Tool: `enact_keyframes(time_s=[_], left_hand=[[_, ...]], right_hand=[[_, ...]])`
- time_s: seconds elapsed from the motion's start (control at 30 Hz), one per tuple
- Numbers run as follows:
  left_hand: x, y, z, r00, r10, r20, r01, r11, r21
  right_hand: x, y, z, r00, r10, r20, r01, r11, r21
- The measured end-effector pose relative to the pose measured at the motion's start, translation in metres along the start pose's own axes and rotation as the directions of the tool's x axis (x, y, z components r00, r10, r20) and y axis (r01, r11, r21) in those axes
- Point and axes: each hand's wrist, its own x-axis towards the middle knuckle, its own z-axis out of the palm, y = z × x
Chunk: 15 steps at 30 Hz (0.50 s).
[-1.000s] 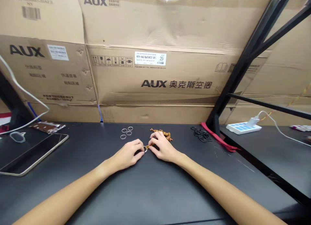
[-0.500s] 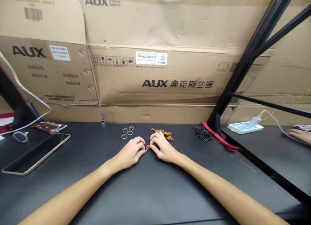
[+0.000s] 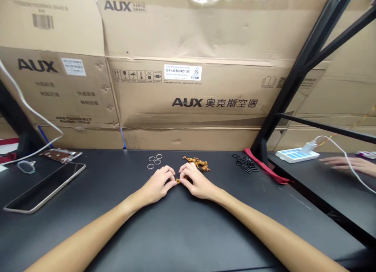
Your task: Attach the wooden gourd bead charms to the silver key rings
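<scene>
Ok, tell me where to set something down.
Bare desk lies between the tablet and the left hand, and right of the right hand below the red strap. Crowded: behind the hands, with metal rings, a gold-brown trinket and black rings.

I am logging rings sitting on the bench, left of a jointed trinket, with clips lying right of it and a strap trailing further right. A tablet is lying at far left; cartons are standing behind the bench; a power strip is sitting on the adjoining bench.
</scene>
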Motion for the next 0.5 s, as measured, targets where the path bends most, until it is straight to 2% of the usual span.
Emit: enact_keyframes(time_s=[0.5], left_hand=[[-0.003,-0.002,-0.002,0.995,0.068,0.078,-0.072,0.997,0.042]], right_hand=[[0.003,0.012,-0.001,0.998,0.056,-0.028,-0.052,0.992,0.118]])
